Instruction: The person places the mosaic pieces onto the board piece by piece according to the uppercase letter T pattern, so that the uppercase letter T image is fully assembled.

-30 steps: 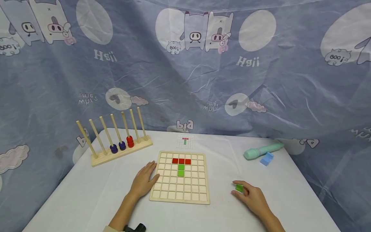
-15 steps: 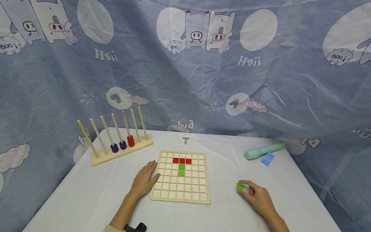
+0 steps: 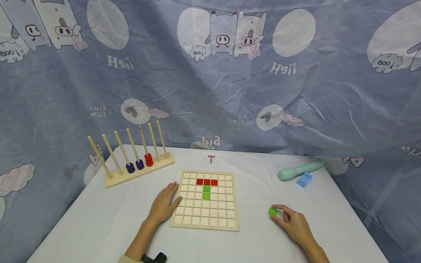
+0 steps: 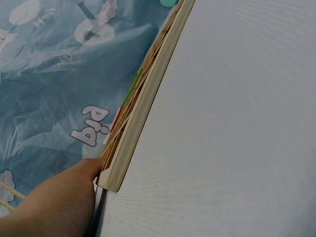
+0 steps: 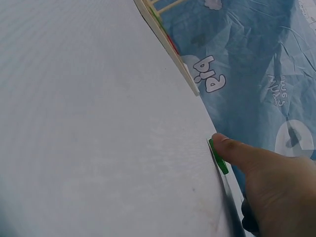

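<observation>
My right hand [image 3: 292,224] has thumb and index finger at opposite edges of a small green square tile [image 3: 272,211], pinching it low over the white table. In the right wrist view the thumb lies against one end of the green tile [image 5: 219,157]. My left hand [image 3: 162,205] rests flat at the left side of a wooden grid board [image 3: 204,228], thumb over its rim. Three red tiles [image 3: 207,182] form a row in the board's upper part, with two green tiles [image 3: 206,192] below the middle one.
Behind the board lies a pattern card [image 3: 211,160] with a red and green T. A wooden peg rack [image 3: 139,173] with blue and red rings stands back left. At back right are a mint-green pen-shaped object [image 3: 300,170] and a blue block [image 3: 304,179].
My right hand has shifted right, so its fingertips now sit at the green tile's edges. The tile shows its face flatter than before. The left hand stays on the board.
</observation>
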Demonstrator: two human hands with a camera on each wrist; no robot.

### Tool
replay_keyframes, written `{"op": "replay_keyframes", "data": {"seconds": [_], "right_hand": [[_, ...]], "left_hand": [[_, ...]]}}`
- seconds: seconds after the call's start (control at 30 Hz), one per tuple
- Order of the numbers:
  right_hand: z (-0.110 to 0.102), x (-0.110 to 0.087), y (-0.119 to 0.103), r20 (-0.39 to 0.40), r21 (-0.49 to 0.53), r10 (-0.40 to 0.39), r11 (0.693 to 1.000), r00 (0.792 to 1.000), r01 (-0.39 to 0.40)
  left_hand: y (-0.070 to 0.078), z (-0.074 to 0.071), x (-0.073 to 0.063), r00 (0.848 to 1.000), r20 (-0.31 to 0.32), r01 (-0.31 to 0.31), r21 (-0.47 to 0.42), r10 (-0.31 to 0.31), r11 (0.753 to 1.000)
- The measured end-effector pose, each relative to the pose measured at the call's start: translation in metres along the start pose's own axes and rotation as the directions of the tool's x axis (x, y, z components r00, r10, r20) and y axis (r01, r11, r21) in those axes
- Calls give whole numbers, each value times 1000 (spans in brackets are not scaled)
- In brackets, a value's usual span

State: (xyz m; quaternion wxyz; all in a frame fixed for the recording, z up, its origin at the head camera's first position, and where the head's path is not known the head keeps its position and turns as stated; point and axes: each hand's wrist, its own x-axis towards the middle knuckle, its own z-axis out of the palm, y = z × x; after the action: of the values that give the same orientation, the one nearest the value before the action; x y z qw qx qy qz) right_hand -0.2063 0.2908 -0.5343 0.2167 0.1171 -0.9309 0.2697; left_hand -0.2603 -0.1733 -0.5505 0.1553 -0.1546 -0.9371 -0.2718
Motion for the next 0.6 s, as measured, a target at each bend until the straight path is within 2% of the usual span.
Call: {"op": "replay_keyframes", "data": {"seconds": [0.27, 0.6], "right_hand": [[0, 0, 1, 21, -29, 23, 999, 1000, -23], [2, 0, 4, 30, -7, 25, 1000, 999, -25]], "left_hand": [[0, 0, 0, 1000, -4, 4, 3, -4, 1000], [-1, 2, 0, 1000, -17, 7, 7, -7, 1000]]}}
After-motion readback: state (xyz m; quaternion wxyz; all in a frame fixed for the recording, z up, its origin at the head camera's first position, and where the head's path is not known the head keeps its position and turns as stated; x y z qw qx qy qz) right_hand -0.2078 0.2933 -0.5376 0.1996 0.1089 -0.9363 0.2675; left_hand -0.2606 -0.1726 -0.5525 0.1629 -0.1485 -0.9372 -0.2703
